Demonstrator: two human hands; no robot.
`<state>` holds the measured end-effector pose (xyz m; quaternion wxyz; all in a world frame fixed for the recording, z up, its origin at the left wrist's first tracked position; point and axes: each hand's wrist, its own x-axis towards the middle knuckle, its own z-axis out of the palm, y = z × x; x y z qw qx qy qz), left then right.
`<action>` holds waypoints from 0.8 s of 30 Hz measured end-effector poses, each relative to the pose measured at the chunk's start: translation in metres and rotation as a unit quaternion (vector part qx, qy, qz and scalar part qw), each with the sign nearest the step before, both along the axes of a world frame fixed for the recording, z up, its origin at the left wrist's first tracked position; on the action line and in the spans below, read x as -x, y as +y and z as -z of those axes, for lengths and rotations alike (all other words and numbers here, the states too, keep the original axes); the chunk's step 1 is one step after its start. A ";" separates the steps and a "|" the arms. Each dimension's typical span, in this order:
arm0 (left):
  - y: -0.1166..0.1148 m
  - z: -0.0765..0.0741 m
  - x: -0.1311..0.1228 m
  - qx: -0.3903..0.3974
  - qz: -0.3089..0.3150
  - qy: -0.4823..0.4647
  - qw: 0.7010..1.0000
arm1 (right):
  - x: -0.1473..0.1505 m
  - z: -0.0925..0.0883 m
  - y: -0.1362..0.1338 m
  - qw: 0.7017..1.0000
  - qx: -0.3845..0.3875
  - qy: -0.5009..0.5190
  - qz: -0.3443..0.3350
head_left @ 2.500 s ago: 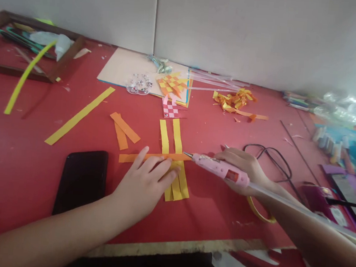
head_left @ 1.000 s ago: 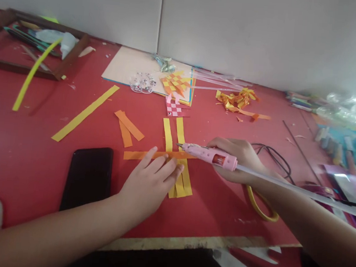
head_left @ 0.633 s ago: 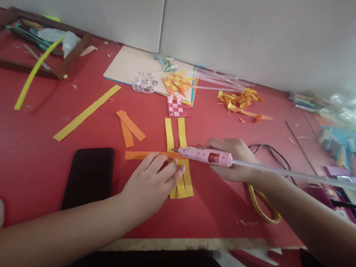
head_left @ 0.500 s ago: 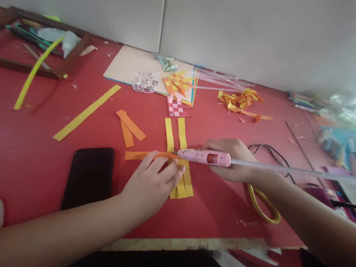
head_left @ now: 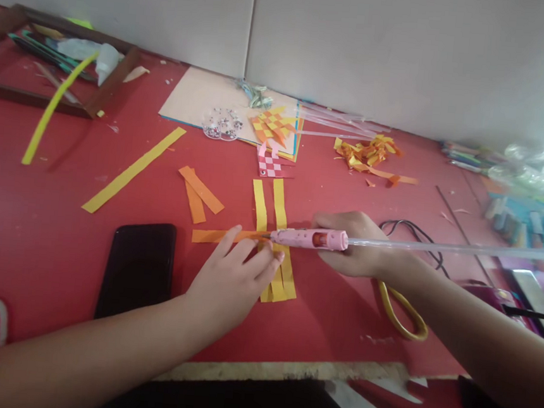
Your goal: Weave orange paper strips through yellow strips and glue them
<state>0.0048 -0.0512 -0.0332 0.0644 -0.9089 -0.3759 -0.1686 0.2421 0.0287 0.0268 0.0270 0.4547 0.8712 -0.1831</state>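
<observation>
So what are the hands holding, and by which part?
The right hand holds the pink glue gun around its rear part; the exact grip is hidden. The left hand just rests fingers on the paper strips.

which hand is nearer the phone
Left: the left hand is just right of the phone, not touching it; the right hand is farther right, past the yellow strips.

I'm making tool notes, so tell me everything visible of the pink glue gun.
The pink glue gun looks plastic, with a narrow dark tip and a side opening, reddish inside. The right hand holds it roughly level, tip pointing left at an orange strip; contact is unclear. A long translucent stick projects from its back.
</observation>
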 end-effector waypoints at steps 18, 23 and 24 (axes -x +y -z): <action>-0.002 0.000 0.000 0.009 -0.004 0.001 1.000 | 0.017 -0.025 0.008 0.998 -0.002 -0.055 -0.022; -0.002 -0.001 0.000 0.008 -0.008 0.004 1.000 | 0.026 -0.035 0.014 0.997 -0.015 -0.071 -0.041; -0.002 -0.001 0.000 0.010 -0.008 0.006 1.000 | 0.027 -0.036 0.016 0.996 -0.016 -0.067 -0.052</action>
